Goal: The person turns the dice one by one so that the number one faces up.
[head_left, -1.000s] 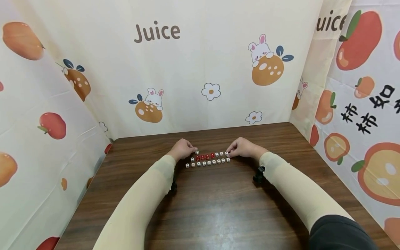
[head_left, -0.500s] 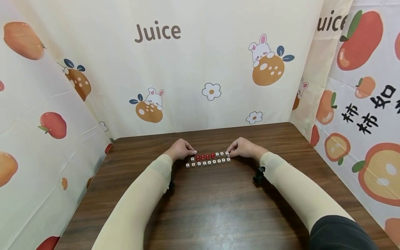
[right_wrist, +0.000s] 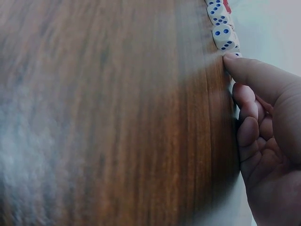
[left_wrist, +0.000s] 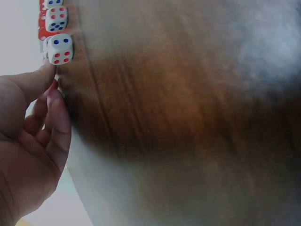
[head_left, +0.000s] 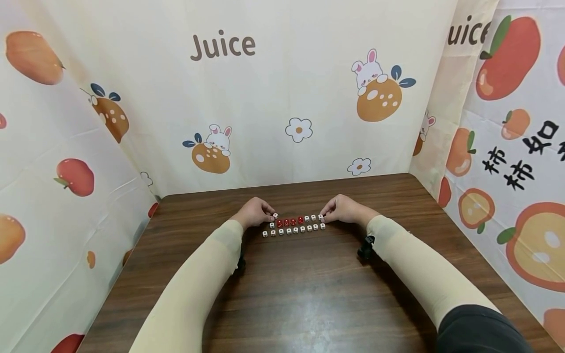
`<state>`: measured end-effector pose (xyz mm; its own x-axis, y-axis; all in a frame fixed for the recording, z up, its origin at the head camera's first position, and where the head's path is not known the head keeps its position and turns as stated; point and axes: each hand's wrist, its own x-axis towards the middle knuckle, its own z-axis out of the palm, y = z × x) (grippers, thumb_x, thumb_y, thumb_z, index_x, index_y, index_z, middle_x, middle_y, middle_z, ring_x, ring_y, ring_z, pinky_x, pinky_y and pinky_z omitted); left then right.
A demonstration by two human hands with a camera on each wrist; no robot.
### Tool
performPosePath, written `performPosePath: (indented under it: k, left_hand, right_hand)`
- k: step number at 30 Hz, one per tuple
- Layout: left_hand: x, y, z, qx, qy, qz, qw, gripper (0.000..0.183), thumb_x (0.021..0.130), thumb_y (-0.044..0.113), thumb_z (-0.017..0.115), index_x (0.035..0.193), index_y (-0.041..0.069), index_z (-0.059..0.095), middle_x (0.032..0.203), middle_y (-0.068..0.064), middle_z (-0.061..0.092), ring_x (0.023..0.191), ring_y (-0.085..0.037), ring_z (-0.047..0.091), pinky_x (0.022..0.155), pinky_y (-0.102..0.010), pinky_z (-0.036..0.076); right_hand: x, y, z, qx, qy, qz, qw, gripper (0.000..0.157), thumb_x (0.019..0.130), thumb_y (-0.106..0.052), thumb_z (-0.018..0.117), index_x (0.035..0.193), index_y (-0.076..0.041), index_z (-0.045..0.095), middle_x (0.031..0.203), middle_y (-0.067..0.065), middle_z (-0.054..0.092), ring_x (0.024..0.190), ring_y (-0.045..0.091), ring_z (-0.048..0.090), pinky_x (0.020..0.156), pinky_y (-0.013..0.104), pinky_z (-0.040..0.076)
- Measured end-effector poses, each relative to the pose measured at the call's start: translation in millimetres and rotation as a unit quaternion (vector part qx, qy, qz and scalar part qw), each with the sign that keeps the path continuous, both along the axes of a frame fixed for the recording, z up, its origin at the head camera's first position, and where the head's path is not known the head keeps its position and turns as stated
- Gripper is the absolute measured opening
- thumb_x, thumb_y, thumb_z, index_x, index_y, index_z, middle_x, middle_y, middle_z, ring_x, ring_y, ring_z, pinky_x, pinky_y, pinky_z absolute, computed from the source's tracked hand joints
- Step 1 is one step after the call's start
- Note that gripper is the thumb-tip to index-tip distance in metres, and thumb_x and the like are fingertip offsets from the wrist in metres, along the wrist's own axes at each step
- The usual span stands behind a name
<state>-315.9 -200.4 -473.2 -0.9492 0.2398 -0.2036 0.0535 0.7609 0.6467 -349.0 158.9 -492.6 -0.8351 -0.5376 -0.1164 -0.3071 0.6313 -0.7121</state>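
Two rows of small dice lie on the brown wooden table [head_left: 282, 294]. The front row [head_left: 288, 231] is white; behind it, several red dice [head_left: 293, 222] sit between white ones. My left hand [head_left: 253, 212] pinches a white die [head_left: 275, 215] between thumb and forefinger, just behind the left end of the back row. At the other end, my right hand [head_left: 343, 208] pinches the last white die [head_left: 321, 216] of that row. In the left wrist view a white front-row die [left_wrist: 60, 49] lies beyond the thumb tip. The right wrist view shows the thumb [right_wrist: 244, 66] beside a white die [right_wrist: 224, 37].
A pale curtain [head_left: 265, 98] printed with fruit and rabbits stands behind the table's far edge. Similar printed sheets hang at the left [head_left: 75, 235] and right [head_left: 507, 162]. Dark wrist cameras sit under both cuffs.
My left hand has moved slightly left with its white die, which now sits nearer the left end of the back row. My right hand has stayed in place.
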Motion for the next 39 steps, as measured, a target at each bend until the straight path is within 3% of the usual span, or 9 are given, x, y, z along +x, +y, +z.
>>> performPosePath:
  k: [11,18,24,39]
  left_hand:
    - [3.9,1.1,-1.6,-0.009,0.020,0.002,0.9998,0.014,0.102,0.017,0.088,0.116,0.014,0.090,0.107,-0.001,0.086,0.097,-0.015,0.067,0.095,-0.037,0.057]
    - [4.3,-1.5,-2.8,-0.005,0.026,0.006,0.9996,0.008,0.103,0.015,0.086,0.109,0.013,0.090,0.110,-0.002,0.086,0.097,-0.016,0.067,0.091,-0.035,0.056]
    - [6.7,-10.6,-4.5,0.005,0.034,0.015,0.9993,0.008,0.103,0.018,0.086,0.108,0.013,0.090,0.113,-0.004,0.085,0.101,-0.017,0.068,0.096,-0.039,0.057]
    - [31.1,-45.0,-5.0,0.032,0.049,0.022,0.9980,0.012,0.099,0.020,0.091,0.104,0.009,0.089,0.106,-0.006,0.084,0.092,-0.016,0.064,0.082,-0.030,0.053]
  right_hand:
    - [1.7,-1.0,0.5,0.000,-0.001,-0.003,1.000,0.012,0.094,-0.014,0.091,0.105,-0.009,0.091,0.083,-0.006,0.078,0.076,0.010,0.059,0.072,0.025,0.049]
    - [1.5,-1.9,-0.4,-0.006,-0.002,-0.006,1.000,0.012,0.094,-0.014,0.091,0.105,-0.009,0.091,0.083,-0.005,0.079,0.076,0.009,0.058,0.071,0.025,0.049]
    - [1.4,-1.6,-0.1,-0.004,-0.004,-0.006,1.000,0.012,0.095,-0.013,0.090,0.106,-0.008,0.091,0.083,-0.005,0.079,0.076,0.010,0.058,0.071,0.026,0.049]
    - [0.4,-0.8,-0.7,-0.009,-0.007,-0.003,1.000,0.013,0.095,-0.015,0.091,0.106,-0.009,0.091,0.086,-0.003,0.081,0.078,0.011,0.061,0.073,0.027,0.052]
